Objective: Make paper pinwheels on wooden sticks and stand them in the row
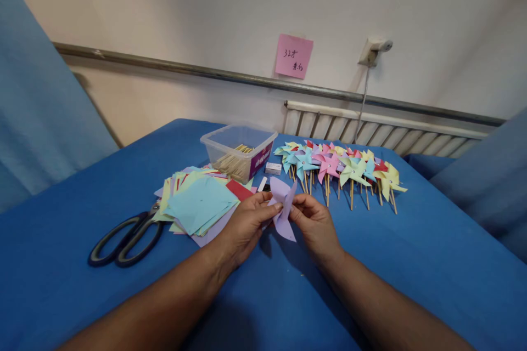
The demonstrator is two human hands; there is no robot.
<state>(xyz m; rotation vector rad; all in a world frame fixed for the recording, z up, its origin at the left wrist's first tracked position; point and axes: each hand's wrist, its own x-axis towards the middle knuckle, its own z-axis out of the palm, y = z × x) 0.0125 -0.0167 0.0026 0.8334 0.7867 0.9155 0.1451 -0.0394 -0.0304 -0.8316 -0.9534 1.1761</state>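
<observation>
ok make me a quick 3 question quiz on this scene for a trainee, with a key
1. What colour is the folded paper held by the left hand and right hand: a) red, b) lilac, c) green?
2. True or false: the scissors lie to the right of the pinwheels.
3. What does the clear tub hold?

Key:
1. b
2. False; they lie to the left, by the paper stack.
3. Thin wooden sticks.

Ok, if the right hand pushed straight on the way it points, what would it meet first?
The right hand would first meet the purple paper just ahead of it; beyond that, probably the left hand, though depth is unclear.
</observation>
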